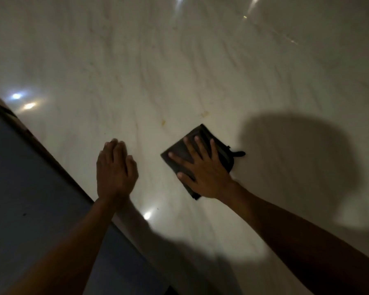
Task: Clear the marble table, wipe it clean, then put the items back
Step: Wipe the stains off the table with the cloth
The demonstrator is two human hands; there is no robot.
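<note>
A white marble table (179, 71) with grey veins fills most of the head view. A dark folded cloth (219, 145) lies flat on it, right of centre. My right hand (202, 171) presses on the cloth with its fingers spread and straight. My left hand (115, 167) rests flat on the bare marble to the left of the cloth, fingers together. Two small yellowish stains (205, 113) mark the marble just beyond the cloth.
The table's near edge (58, 169) runs diagonally from upper left to lower middle. Beyond that edge lies a grey-blue floor (30, 199). Light reflections and a large round shadow (296, 158) fall on the marble.
</note>
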